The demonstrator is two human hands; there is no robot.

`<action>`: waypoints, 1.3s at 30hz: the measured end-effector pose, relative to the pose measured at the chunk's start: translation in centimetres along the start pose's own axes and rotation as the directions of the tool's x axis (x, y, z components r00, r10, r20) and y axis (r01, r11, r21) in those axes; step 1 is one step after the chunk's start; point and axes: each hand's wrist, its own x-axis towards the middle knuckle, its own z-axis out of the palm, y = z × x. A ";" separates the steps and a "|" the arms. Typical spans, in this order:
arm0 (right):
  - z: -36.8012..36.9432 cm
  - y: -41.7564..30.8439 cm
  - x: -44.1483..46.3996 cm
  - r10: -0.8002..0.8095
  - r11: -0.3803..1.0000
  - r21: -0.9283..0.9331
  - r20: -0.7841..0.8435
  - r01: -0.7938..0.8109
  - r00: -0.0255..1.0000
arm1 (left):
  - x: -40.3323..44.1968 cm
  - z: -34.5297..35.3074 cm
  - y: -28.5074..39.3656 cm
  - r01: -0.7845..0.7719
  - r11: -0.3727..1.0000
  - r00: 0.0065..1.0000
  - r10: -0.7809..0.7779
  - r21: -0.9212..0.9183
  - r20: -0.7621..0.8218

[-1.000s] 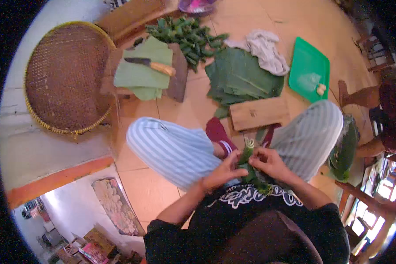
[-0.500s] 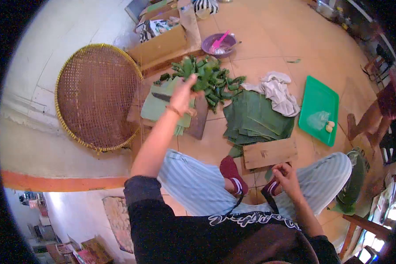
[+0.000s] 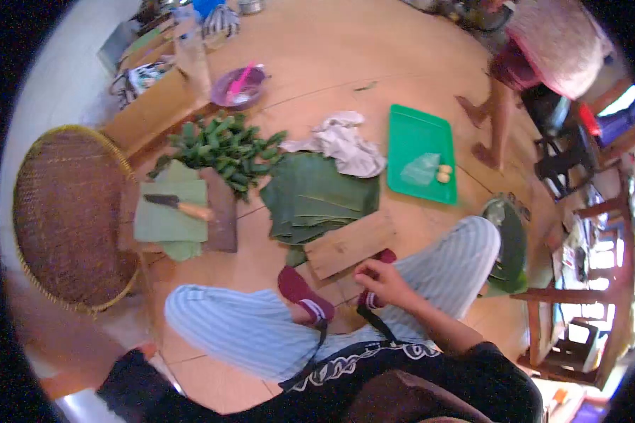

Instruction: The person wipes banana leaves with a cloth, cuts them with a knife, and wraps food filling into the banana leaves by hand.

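My right hand hovers over my right foot in its maroon sock, thumb and fingers drawn together; whatever is between them, if anything, is too small to make out. Just ahead of it lies a wooden board at the front edge of a stack of cut banana leaves. Of my left arm the dark sleeve shows at lower left, with a blurred bit of my left hand beside my left knee; its fingers are unclear. A knife with a wooden handle rests on pale green leaf sheets, over a dark board.
Small green leaf-wrapped rolls are heaped behind the knife. A whitish cloth touches the leaf stack. Further right is a green tray with a plastic bag and small pale pieces. A woven basket, purple bowl and another person are around.
My left hand has left the knife area and swung back to the lower left. The knife is now uncovered on the leaves. The view has turned right, bringing another person into sight.
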 end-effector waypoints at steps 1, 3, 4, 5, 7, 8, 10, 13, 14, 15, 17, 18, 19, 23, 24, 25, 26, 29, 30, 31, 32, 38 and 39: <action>0.3 -0.1 0.1 -0.009 1.000 -0.011 0.001 0.009 1.000 | -1.7 0.3 0.1 -0.006 1.000 1.000 0.006 0.004 0.018; 0.6 -0.3 -0.1 -0.020 0.999 -0.044 0.017 0.021 1.000 | -4.6 0.7 0.0 0.003 1.000 0.999 -0.003 0.013 0.040; 0.6 -0.6 -0.2 -0.022 0.998 -0.063 0.034 0.024 0.999 | -5.6 1.0 -0.2 0.011 1.000 0.999 -0.012 0.014 0.050; 0.7 -1.0 -0.3 -0.027 0.997 -0.077 0.056 0.032 0.998 | -6.3 1.1 -0.2 0.012 1.000 0.998 -0.013 0.018 0.055; 0.7 -1.4 -0.4 -0.013 0.997 -0.068 0.069 0.018 0.998 | -7.2 1.5 -0.2 0.023 0.999 0.998 -0.024 0.022 0.063; 0.8 -1.0 -0.5 -0.037 0.996 -0.074 0.068 0.043 0.997 | -7.5 1.6 -0.2 0.026 0.999 0.998 -0.027 0.024 0.064; 1.3 -0.1 -0.9 -0.064 0.994 -0.080 0.061 0.069 0.996 | -7.9 1.9 -0.2 0.024 0.999 0.997 -0.025 0.026 0.069; 0.8 0.2 -1.2 -0.074 0.992 -0.101 0.038 0.078 0.997 | -8.3 2.0 -0.3 0.015 1.000 0.998 -0.016 0.023 0.063; 0.7 -0.1 -1.5 -0.065 0.993 -0.099 0.041 0.069 0.997 | -8.6 1.9 -0.2 0.014 1.000 0.998 -0.015 0.023 0.060; 0.8 -0.3 -1.9 -0.046 0.995 -0.090 0.049 0.050 0.998 | -8.6 1.9 -0.3 0.015 0.999 0.998 -0.017 0.029 0.060; 1.0 0.0 -2.6 -0.012 0.989 -0.147 0.039 0.018 0.999 | -8.8 1.8 -0.3 0.008 0.999 0.998 -0.010 0.032 0.061; 0.8 -0.2 -3.0 -0.028 0.990 -0.136 0.033 0.032 0.999 | -8.7 1.9 -0.4 0.000 1.000 0.998 -0.002 0.029 0.062; 0.5 0.0 -2.5 -0.053 0.990 -0.127 0.039 0.058 0.998 | -9.0 1.7 -0.5 -0.005 1.000 0.998 0.003 0.027 0.057; 0.2 0.3 -2.4 -0.011 0.993 -0.118 0.008 0.012 1.000 | -9.3 1.3 0.0 0.003 0.998 0.998 -0.007 0.062 0.058; 0.2 -0.5 -2.6 0.053 0.997 -0.050 -0.003 -0.053 0.999 | -9.3 1.4 0.2 0.012 0.998 0.998 -0.016 0.067 0.059; 0.6 -0.7 -3.6 0.071 0.996 -0.059 0.035 -0.069 0.997 | -9.1 1.6 0.3 0.009 0.998 0.998 -0.012 0.060 0.056; 0.2 -1.1 -3.2 0.057 0.995 -0.090 0.043 -0.053 0.997 | -9.2 1.7 0.2 0.009 0.998 0.998 -0.013 0.057 0.059; -0.3 -0.3 -2.0 -0.082 0.990 -0.120 -0.016 0.079 0.997 | -9.6 1.8 -0.2 0.012 0.999 0.998 -0.015 0.043 0.056; -0.2 -0.8 -1.9 -0.065 0.990 -0.124 -0.010 0.064 0.998 | -9.6 1.7 -0.2 0.014 0.999 0.998 -0.016 0.042 0.052; 0.1 -1.1 -1.9 -0.046 0.991 -0.123 -0.001 0.046 0.999 | -9.7 1.8 -0.1 0.014 0.999 0.998 -0.016 0.041 0.055; 0.4 -0.4 -1.9 -0.052 0.993 -0.109 -0.004 0.052 0.999 | -9.6 1.9 -0.1 0.012 0.999 0.999 -0.014 0.040 0.052; 0.1 -0.8 -1.5 -0.059 0.974 -0.216 0.018 0.061 0.998 | -10.1 1.7 -0.2 0.005 1.000 0.999 -0.005 0.018 0.035; 0.7 0.2 -1.0 -0.097 0.969 -0.226 0.023 0.100 0.995 | -10.0 1.5 -0.2 -0.003 1.000 1.000 0.002 0.018 0.028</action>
